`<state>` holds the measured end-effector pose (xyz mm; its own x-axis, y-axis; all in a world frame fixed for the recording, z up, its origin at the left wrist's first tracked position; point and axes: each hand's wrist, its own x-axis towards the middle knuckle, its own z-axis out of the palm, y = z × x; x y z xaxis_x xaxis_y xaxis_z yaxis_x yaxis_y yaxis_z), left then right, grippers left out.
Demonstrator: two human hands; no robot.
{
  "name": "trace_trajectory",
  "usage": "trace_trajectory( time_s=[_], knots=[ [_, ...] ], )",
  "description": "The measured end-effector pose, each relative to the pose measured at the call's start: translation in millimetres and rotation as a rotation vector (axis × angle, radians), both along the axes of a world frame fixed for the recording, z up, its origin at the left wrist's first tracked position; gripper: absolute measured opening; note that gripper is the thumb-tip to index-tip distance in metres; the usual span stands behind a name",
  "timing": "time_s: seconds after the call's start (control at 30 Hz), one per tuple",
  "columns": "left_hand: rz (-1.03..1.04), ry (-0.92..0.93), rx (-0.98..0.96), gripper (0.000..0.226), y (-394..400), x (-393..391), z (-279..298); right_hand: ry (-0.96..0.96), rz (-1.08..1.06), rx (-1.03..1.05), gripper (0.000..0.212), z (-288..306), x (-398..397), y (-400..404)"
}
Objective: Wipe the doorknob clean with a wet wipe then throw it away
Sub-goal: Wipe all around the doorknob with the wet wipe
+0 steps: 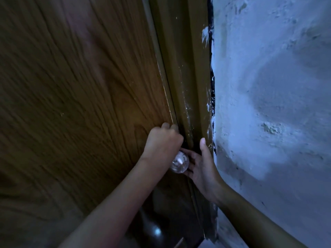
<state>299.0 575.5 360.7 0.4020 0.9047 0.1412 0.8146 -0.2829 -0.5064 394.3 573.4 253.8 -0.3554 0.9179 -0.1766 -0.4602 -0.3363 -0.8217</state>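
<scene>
A shiny round metal doorknob (179, 163) sticks out of the brown wood-grain door (75, 97) near its right edge. My left hand (162, 140) is closed into a fist just above the knob, knuckles at the door's edge. What it holds, if anything, is hidden, and no wet wipe shows. My right hand (202, 167) comes in from the right. Its fingers curl around the knob's right side and its thumb points up along the door frame (189, 83).
A rough pale blue-white wall (268, 104) fills the right side, right beside my right forearm. White paint smears mark the dark olive frame. Below the knob the view is dark, with a small bright reflection (157, 231) on the floor.
</scene>
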Motion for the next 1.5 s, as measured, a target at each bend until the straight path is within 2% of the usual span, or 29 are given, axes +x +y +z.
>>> trace_trajectory(
  time_s=[0.07,0.13,0.23,0.33,0.47,0.57,0.67,0.8,0.9,1.0,1.07,1.4,1.5],
  knots=[
    [-0.060,0.116,-0.023,0.024,4,0,4,0.000,0.004,0.002,0.099,0,-1,-1],
    [-0.080,0.150,-0.023,0.028,4,-5,6,0.004,0.007,-0.001,0.098,0,0,0],
    [-0.010,0.080,0.001,0.037,-9,-18,1,0.018,0.009,-0.014,0.098,3,1,0],
    [0.028,0.049,0.027,0.037,-28,-32,-2,0.018,0.008,-0.019,0.097,3,1,0],
    [-0.054,0.136,0.072,0.028,-30,-37,-1,0.022,0.010,-0.018,0.095,3,2,0],
    [-0.085,0.178,0.072,0.034,-18,-30,-3,0.029,0.018,-0.022,0.095,4,3,-1],
    [-0.176,0.256,-0.010,0.041,1,-22,-1,0.023,0.044,-0.009,0.098,6,5,-3],
    [-0.237,0.354,-0.024,0.039,9,-16,3,0.001,0.048,-0.010,0.099,8,6,-2],
    [-0.199,0.298,-0.022,0.041,-2,-24,4,0.001,0.053,-0.001,0.100,6,6,-2],
    [-0.189,0.239,0.086,0.039,-23,-42,2,0.005,0.049,-0.001,0.100,4,7,-1],
    [-0.173,0.180,0.092,0.039,-33,-53,-2,0.013,0.046,-0.001,0.099,3,7,0],
    [-0.230,0.265,0.109,0.038,-10,-33,-6,0.018,0.049,-0.002,0.097,11,7,-5],
    [-0.192,0.266,0.115,0.038,-6,-33,-6,0.003,0.045,-0.006,0.097,11,7,-5]
  ],
)
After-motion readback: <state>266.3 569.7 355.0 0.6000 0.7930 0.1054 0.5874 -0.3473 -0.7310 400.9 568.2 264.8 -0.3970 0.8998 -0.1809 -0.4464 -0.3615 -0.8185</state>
